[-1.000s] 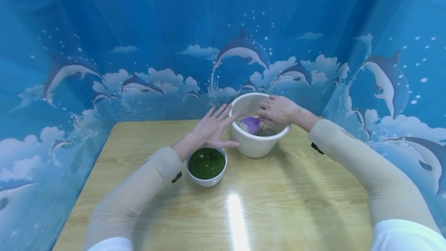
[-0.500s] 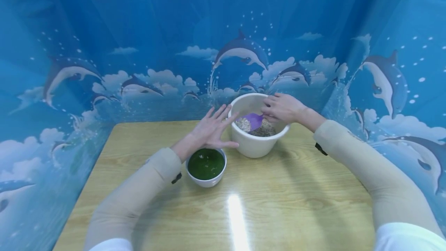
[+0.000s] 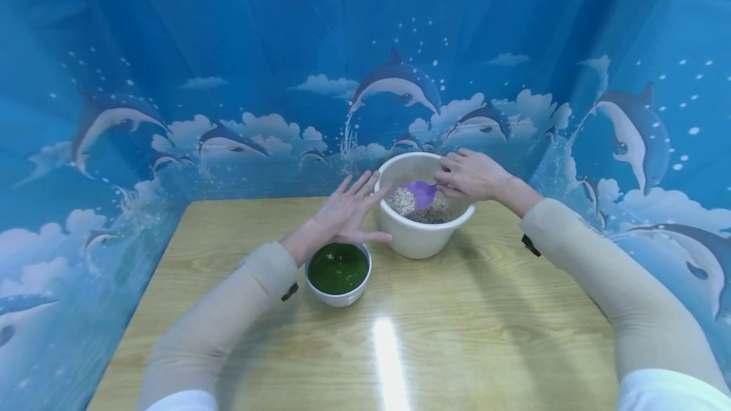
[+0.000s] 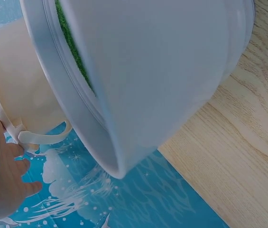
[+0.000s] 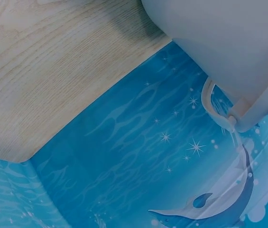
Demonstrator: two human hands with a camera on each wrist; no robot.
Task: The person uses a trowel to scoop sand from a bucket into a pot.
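Head view: a purple scoop [image 3: 421, 194] is sitting inside the mouth of the white bucket [image 3: 419, 241], just left of the right hand [image 3: 473, 174]. That hand is gripping the scoop's handle between curled fingers, above the bucket's right rim. Pale flakes [image 3: 401, 201] are lying against the scoop on the side toward the left hand [image 3: 351, 213]; whether any are resting in it, I cannot tell. Darker grains [image 3: 435, 213] are covering the bottom, below the right hand's fingertips.

The left hand is holding nothing; its fingers are spreading wide beside the bucket's left rim, and whether they are touching it is unclear. Just under that palm, toward the person, a white bowl [image 3: 341, 299] is standing upright with something green [image 3: 338, 269] inside. Left wrist view is showing the bowl large and close, with the bucket's small side handle [image 4: 43, 137] near the left fingers.

Both bucket and bowl are standing on a wooden table [image 3: 485, 335], the bowl closer to the left hand. Long beige sleeves are covering both arms, the left sleeve [image 3: 211, 322] and the right sleeve [image 3: 605, 271]. Beyond both hands, a blue curtain [image 3: 257, 30] is showing leaping dolphins and clouds
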